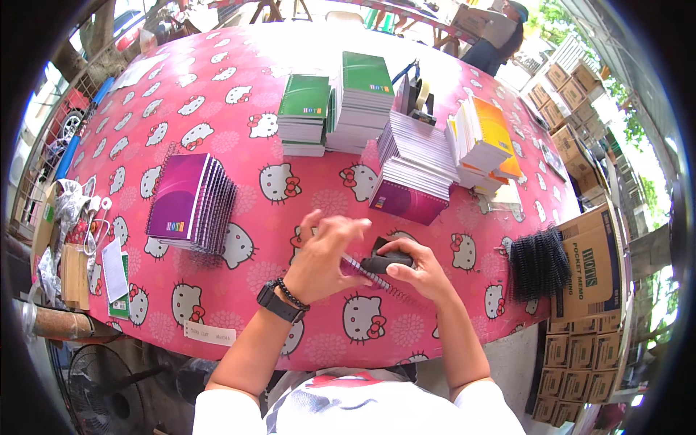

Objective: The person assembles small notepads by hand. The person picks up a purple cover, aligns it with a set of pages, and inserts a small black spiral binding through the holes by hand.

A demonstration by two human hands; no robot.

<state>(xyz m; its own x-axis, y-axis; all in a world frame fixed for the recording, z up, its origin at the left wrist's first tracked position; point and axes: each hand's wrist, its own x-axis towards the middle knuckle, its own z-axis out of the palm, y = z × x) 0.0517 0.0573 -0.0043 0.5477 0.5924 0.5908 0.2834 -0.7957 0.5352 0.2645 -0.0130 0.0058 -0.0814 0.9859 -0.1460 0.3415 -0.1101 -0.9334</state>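
Our spiral notebook (358, 267) slants far-left to near-right, our left hand (317, 262) spread at its left, our right hand (420, 271) clutching a dark object (377, 262) beside it.

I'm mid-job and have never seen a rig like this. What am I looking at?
There is no machine: these are a person's bare hands. The one picture comes from a fisheye camera on their head, looking down, so edges bend. On the pink tablecloth stand spiral-bound purple notebooks at left, green stacks, a purple stack and a yellow stack farther out, and black coils at right beside a cardboard box. The right hand holds a dark object, kind unclear, at a spiral. The left hand is beside it, fingers spread.
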